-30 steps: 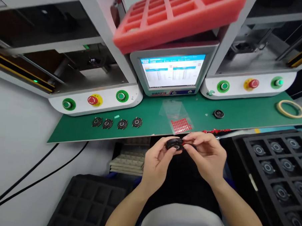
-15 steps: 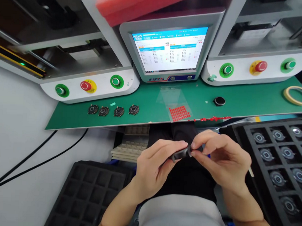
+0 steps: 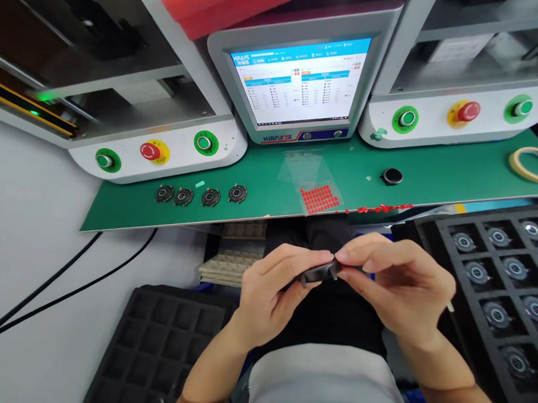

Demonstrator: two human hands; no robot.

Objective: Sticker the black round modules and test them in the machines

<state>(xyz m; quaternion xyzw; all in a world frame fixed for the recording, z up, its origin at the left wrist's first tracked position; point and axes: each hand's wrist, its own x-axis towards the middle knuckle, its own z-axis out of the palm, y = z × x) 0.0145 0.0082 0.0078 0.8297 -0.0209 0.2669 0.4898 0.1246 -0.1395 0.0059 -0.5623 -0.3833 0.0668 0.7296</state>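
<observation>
Black disc-shaped part (image 3: 319, 274), edge-on at six o'clock below the green bench mat (image 3: 260, 204): left hand (image 3: 269, 296) closed under it, right hand (image 3: 399, 284) pinching its rim with fingertips (image 3: 351, 254), a steady two-handed hold. Black foam tray (image 3: 445, 245) at four o'clock.

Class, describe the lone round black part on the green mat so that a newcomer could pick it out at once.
Find the monitor reading HIRAYS, then look down to the green mat below it. Right of the red labels, a round black part sits alone, unlike the four discs lined up at the left.
</observation>
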